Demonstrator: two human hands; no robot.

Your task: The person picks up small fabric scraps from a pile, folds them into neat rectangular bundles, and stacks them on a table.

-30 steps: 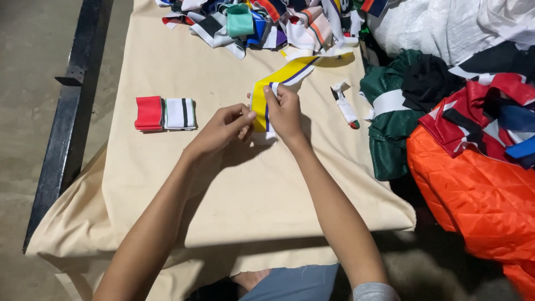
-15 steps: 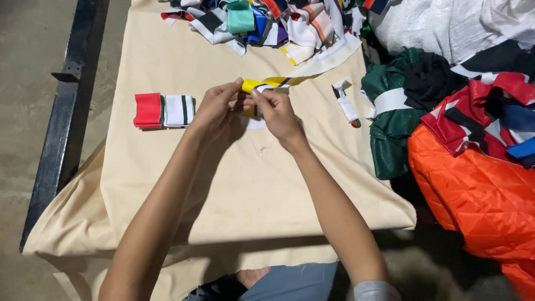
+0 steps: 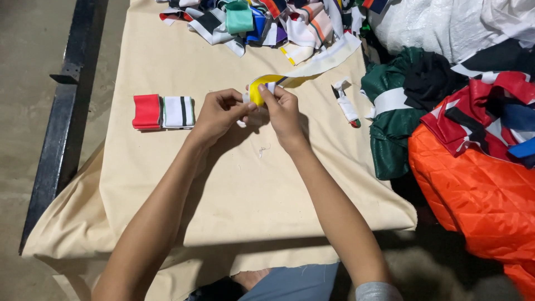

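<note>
I am watching both hands working at the upper middle of the frame: the left hand (image 3: 218, 114) and the right hand (image 3: 282, 108) are each pinching with fingertips closed on the folded end of a yellow and white fabric strip (image 3: 262, 89), which is trailing up and right toward the heap of mixed strips (image 3: 262, 19). Left of the hands, a red folded strip (image 3: 146, 111) and a white striped folded strip (image 3: 178, 111) are lying side by side, touching, on the beige table cloth (image 3: 251, 184).

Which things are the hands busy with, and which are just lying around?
In use:
- yellow and white strip, pinched by left hand and right hand
- two rolled strips, red roll and striped roll
- strip pile

Lying about:
- orange quilted fabric
- green cloth
- black rail
</note>
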